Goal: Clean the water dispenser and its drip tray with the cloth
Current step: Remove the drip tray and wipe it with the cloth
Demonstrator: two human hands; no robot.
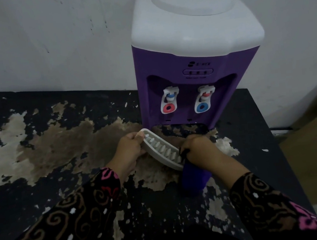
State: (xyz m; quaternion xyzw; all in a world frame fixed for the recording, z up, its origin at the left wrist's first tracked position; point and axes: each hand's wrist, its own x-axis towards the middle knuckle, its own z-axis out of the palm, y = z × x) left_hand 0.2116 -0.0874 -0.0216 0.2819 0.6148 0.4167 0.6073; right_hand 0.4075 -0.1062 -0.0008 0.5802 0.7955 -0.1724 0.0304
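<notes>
A purple water dispenser point(189, 71) with a white top stands at the back of the table against the wall. It has two white taps, one with a red ring, one with a blue ring. The white slotted drip tray point(162, 148) is out of the dispenser and tilted in front of it. My left hand point(132, 148) grips the tray's left end. My right hand point(196, 151) presses a blue-purple cloth point(194, 179) against the tray's right end, and the cloth hangs down below my fist.
The black table top point(40, 117) is badly peeled, with pale bare patches. A white wall rises behind. A tan cardboard box point(314, 141) stands off the table's right edge. Patterned sleeves cover both forearms.
</notes>
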